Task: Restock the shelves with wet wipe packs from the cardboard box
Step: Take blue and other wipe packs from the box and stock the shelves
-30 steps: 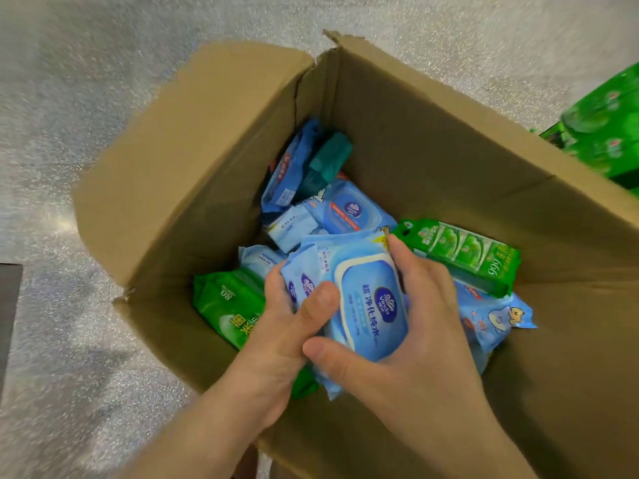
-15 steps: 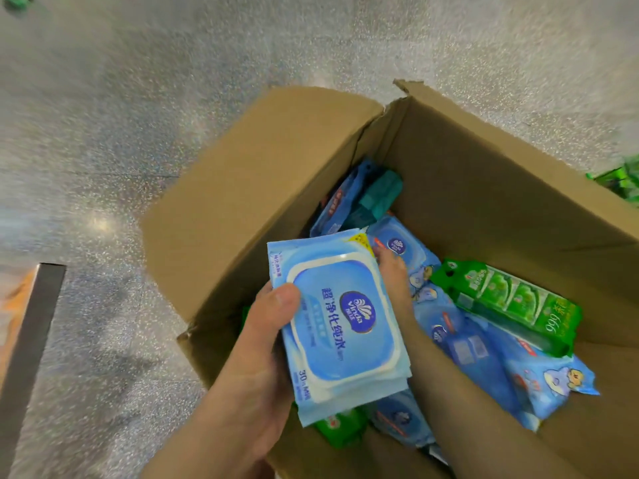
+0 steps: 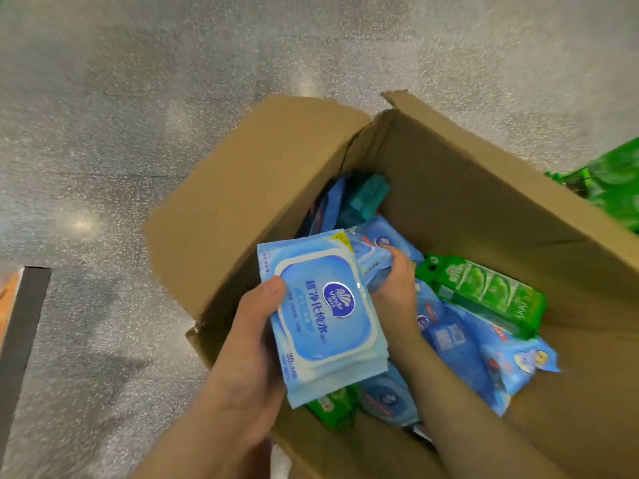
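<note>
An open cardboard box (image 3: 484,209) stands on the floor, holding several blue and green wet wipe packs. My left hand (image 3: 252,344) holds a small stack of light blue wet wipe packs (image 3: 321,316) above the box's left side, thumb on the top pack. My right hand (image 3: 394,285) reaches down inside the box and grips another blue pack (image 3: 377,247) lying near the middle. A long green pack (image 3: 484,292) lies to the right of that hand, with more blue packs (image 3: 484,357) under my right forearm.
Speckled grey floor (image 3: 138,98) surrounds the box. The box's left flap (image 3: 249,188) stands open outward. Green packaged goods (image 3: 612,188) show at the right edge. A dark strip with an orange surface (image 3: 20,326) sits at the left edge.
My left hand lifted the light blue packs up and left, out of the pile. My right hand let go of them and reached deeper to grip another blue pack.
</note>
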The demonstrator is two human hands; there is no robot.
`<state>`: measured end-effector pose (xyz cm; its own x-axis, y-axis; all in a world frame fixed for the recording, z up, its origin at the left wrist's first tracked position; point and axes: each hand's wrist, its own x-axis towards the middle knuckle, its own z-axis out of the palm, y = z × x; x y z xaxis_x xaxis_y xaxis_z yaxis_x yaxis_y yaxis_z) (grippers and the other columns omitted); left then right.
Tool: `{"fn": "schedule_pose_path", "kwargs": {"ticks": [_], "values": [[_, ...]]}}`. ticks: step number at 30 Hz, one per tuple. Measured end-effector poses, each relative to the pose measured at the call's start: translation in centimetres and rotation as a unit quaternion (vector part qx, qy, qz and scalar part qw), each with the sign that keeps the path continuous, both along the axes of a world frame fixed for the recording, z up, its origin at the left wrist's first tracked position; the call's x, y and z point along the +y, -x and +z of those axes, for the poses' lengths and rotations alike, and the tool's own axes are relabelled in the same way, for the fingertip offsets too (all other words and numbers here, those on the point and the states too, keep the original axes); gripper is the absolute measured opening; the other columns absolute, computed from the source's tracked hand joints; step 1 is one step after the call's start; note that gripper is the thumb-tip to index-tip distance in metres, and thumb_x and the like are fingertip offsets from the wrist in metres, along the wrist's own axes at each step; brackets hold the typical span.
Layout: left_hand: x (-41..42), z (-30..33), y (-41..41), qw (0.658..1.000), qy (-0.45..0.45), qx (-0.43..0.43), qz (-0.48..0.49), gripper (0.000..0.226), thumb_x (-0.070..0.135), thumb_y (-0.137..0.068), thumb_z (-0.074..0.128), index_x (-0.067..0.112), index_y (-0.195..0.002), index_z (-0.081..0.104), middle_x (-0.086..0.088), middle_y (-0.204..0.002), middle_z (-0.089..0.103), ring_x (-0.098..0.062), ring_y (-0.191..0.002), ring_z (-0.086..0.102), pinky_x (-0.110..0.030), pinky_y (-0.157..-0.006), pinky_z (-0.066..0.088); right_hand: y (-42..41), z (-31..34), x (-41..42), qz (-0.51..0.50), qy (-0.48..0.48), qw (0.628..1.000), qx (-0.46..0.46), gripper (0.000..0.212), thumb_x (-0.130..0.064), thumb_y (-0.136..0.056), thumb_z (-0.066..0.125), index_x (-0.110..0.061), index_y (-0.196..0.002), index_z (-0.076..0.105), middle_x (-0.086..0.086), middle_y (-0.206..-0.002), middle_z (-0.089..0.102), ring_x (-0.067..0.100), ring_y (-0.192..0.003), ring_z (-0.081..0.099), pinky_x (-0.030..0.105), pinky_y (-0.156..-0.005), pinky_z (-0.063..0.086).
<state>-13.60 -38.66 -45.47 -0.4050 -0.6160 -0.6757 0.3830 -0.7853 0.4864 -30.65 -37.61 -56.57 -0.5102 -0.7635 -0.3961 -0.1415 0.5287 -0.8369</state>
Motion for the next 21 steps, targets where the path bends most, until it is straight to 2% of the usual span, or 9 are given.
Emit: {"fn": "schedule_pose_path", "kwargs": {"ticks": [2, 5, 7, 10, 12, 14, 17, 19, 21], "values": [[0.3, 1.1, 0.2, 1.0, -0.002, 0.001, -0.02, 0.084, 0.056, -0.031, 0.096, 0.023, -0.107, 0.082, -0.013, -0.119, 0.075, -0.03, -0.102, 0.075, -0.049, -0.088, 0.061, 1.1, 3.4, 3.4, -0.055, 0.028, 0.997, 0.055, 0.086, -0.048, -0.059, 0.088, -0.034, -0.133, 0.047, 0.0, -0.13, 0.056, 0.02, -0.123, 0.058, 0.048, -0.105, 0.049], [1.0, 3.7, 0.8, 0.997, -0.003, -0.004, -0.073, 0.092, 0.054, -0.039, 0.093, 0.021, -0.123, 0.075, -0.012, -0.121, 0.075, -0.03, -0.106, 0.074, -0.05, -0.088, 0.062, 2.3, 10.1, 7.4, -0.109, 0.067, 0.989, 0.076, 0.087, -0.034, -0.063, 0.089, -0.023, -0.135, 0.043, 0.002, -0.13, 0.056, 0.015, -0.122, 0.06, 0.043, -0.103, 0.052], [1.7, 5.8, 1.5, 0.995, -0.004, -0.014, -0.098, 0.089, 0.054, -0.051, 0.079, 0.02, -0.133, 0.066, -0.011, -0.122, 0.075, -0.031, -0.107, 0.074, -0.051, -0.093, 0.058, 2.7, 14.8, 9.5, -0.147, 0.105, 0.981, 0.064, 0.082, -0.015, -0.068, 0.092, -0.022, -0.133, 0.043, 0.0, -0.127, 0.06, 0.014, -0.12, 0.064, 0.037, -0.1, 0.055], [3.1, 9.0, 2.8, 0.99, 0.001, -0.012, -0.142, 0.079, 0.048, -0.063, 0.075, 0.021, -0.136, 0.063, -0.011, -0.123, 0.074, -0.032, -0.108, 0.073, -0.052, -0.089, 0.061, 2.3, 22.2, 12.8, -0.203, 0.175, 0.963, 0.035, 0.076, 0.019, -0.072, 0.08, -0.022, -0.125, 0.044, -0.015, -0.106, 0.072, 0.002, -0.098, 0.071, 0.017, -0.08, 0.057], [4.3, 11.0, 3.8, 0.984, 0.005, -0.004, -0.178, 0.067, 0.042, -0.073, 0.074, 0.02, -0.135, 0.063, -0.011, -0.123, 0.074, -0.033, -0.11, 0.073, -0.056, -0.094, 0.058, 1.6, 26.2, 15.7, -0.243, 0.21, 0.946, 0.037, 0.074, 0.015, -0.072, 0.083, -0.021, -0.124, 0.046, -0.02, -0.103, 0.073, 0.002, -0.093, 0.073, 0.017, -0.075, 0.057], [5.7, 13.2, 4.7, 0.974, 0.006, 0.015, -0.224, 0.063, 0.045, -0.072, 0.069, 0.018, -0.129, 0.067, -0.013, -0.121, 0.075, -0.034, -0.109, 0.073, -0.057, -0.104, 0.05, 1.2, 29.6, 18.7, -0.306, 0.251, 0.918, 0.032, 0.069, 0.002, -0.067, 0.081, -0.026, -0.122, 0.049, -0.012, -0.106, 0.074, 0.009, -0.092, 0.074, 0.023, -0.073, 0.06], [8.4, 16.5, 6.2, 0.955, 0.011, 0.041, -0.293, 0.059, 0.049, -0.074, 0.059, 0.017, -0.122, 0.071, -0.015, -0.116, 0.076, -0.033, -0.099, 0.076, -0.054, -0.101, 0.049, 1.0, 33.7, 24.2, -0.44, 0.339, 0.828, -0.075, 0.072, 0.009, -0.065, 0.076, -0.023, -0.125, 0.051, 0.006, -0.104, 0.073, 0.014, -0.077, 0.074, 0.027, -0.062, 0.06], [10.7, 18.4, 7.1, 0.939, 0.018, 0.051, -0.34, 0.058, 0.048, -0.074, 0.065, 0.016, -0.122, 0.072, -0.017, -0.117, 0.075, -0.035, -0.1, 0.075, -0.06, -0.104, 0.048, 0.7, 35.5, 27.7, -0.442, 0.406, 0.782, -0.165, 0.075, -0.006, -0.07, 0.083, -0.015, -0.138, 0.054, 0.016, -0.126, 0.069, 0.024, -0.097, 0.075, 0.036, -0.073, 0.062], [13.4, 19.9, 8.2, 0.92, 0.013, 0.059, -0.388, 0.063, 0.047, -0.07, 0.068, 0.014, -0.124, 0.072, -0.02, -0.119, 0.074, -0.039, -0.104, 0.073, -0.061, -0.105, 0.048, 0.2, 37.0, 30.5, -0.437, 0.439, 0.75, -0.232, 0.072, -0.035, -0.089, 0.075, -0.01, -0.15, 0.049, 0.022, -0.153, 0.047, 0.033, -0.132, 0.057, 0.049, -0.105, 0.049]]}}
